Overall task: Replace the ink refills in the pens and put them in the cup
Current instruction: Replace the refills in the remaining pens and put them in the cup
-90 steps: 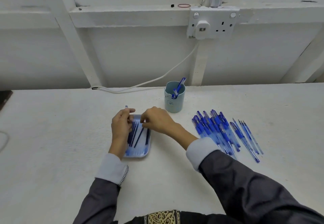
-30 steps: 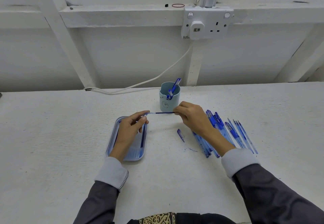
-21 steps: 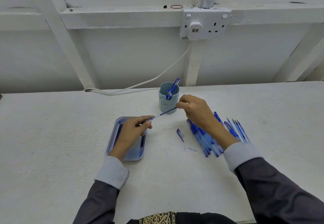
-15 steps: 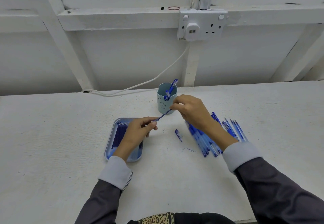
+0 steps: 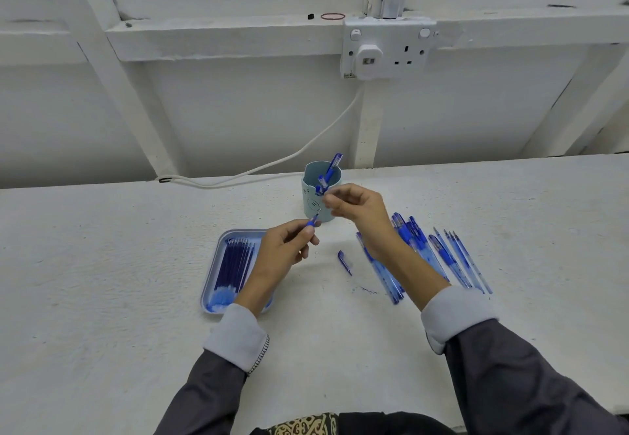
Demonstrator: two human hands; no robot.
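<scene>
Cup holds pens; tray (near the cup) holds refills. Left hand pinches a pen; right hand grip unclear.

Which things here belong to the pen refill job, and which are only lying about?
Job: held pen, cup, tray, refills, loose pens, pen cap.
Lying about: wall socket, white cable, rubber band.

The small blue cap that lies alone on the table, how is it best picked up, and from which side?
Pinch the cap across its thicker far end, coming straight down from above. It lies flat on the table, slanted, tapering toward the person, with free space on both long sides, so two fingertips probably fit there.
</scene>
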